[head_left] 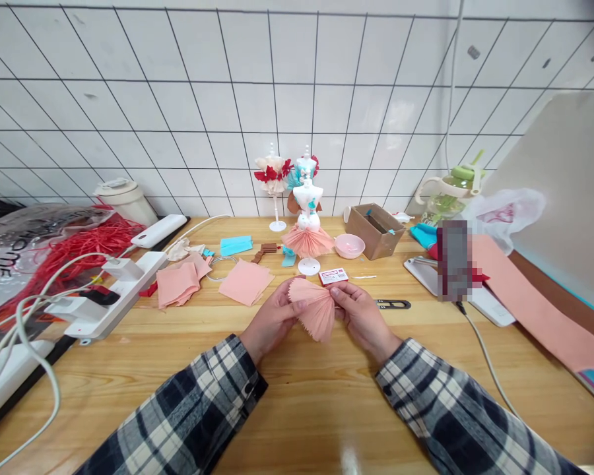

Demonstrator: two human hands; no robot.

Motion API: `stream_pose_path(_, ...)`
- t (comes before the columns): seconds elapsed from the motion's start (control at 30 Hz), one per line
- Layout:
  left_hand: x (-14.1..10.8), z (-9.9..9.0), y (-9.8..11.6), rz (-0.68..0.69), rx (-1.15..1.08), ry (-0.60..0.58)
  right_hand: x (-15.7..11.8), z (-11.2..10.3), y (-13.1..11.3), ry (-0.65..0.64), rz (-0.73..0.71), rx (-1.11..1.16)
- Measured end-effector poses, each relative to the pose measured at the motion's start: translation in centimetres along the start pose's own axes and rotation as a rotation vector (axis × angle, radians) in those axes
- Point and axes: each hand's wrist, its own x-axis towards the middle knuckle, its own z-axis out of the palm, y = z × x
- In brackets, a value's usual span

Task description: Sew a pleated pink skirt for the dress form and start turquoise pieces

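Between my two hands is a pink pleated paper fan (pixel 314 309), spread out above the wooden table. My left hand (pixel 276 311) grips its left edge, the thumb lying on the pleats. At the gathered right end, my right hand (pixel 359 313) pinches the paper between thumb and fingers. Just behind stands a small white mannequin (pixel 307 198) with a pink pleated skirt (pixel 307 241) around its lower part. A red and white staple box (pixel 333 276) lies in front of the mannequin, close to my right hand. Black thread snips (pixel 395 304) lie partly hidden behind that hand.
Pink paper squares (pixel 246 282) and a second pink stack (pixel 179 282) lie to the left, near a white power strip (pixel 121 293) with cables. A pink bowl (pixel 349 246) and cardboard box (pixel 376 231) stand back right. Farther right are a phone-like blurred object (pixel 454 260) and a long pink strip (pixel 539 300).
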Motion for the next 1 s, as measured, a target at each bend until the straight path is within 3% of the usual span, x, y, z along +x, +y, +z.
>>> stream_pose_path(0.17,0.5,-0.6,-0.1,-0.037,-0.081,0.204,0.1,-0.1,0.0,0.002,-0.013,0.016)
stream_pose_path(0.27,0.5,-0.8,0.0,-0.027,-0.093,0.247,0.2,-0.1,0.1,0.013,-0.025,0.018)
stream_pose_path(0.43,0.0,0.2,-0.5,-0.139,0.024,0.061,0.5,-0.2,0.2,0.119,-0.087,0.004)
stream_pose_path(0.6,-0.1,1.0,-1.5,-0.017,0.227,-0.036,0.6,-0.6,0.0,0.125,-0.147,-0.141)
stream_pose_path(0.67,0.0,0.8,-1.3,-0.032,0.146,-0.101,0.6,-0.8,-0.4,0.059,-0.168,-0.183)
stream_pose_path(0.8,-0.1,0.2,-0.1,-0.200,-0.105,-0.221,0.4,-1.2,-1.0,-0.103,-0.290,-0.274)
stream_pose_path(1.0,-0.5,-0.3,0.8,-0.384,-0.249,-0.255,0.2,-1.2,-1.5,-0.167,-0.496,-0.577)
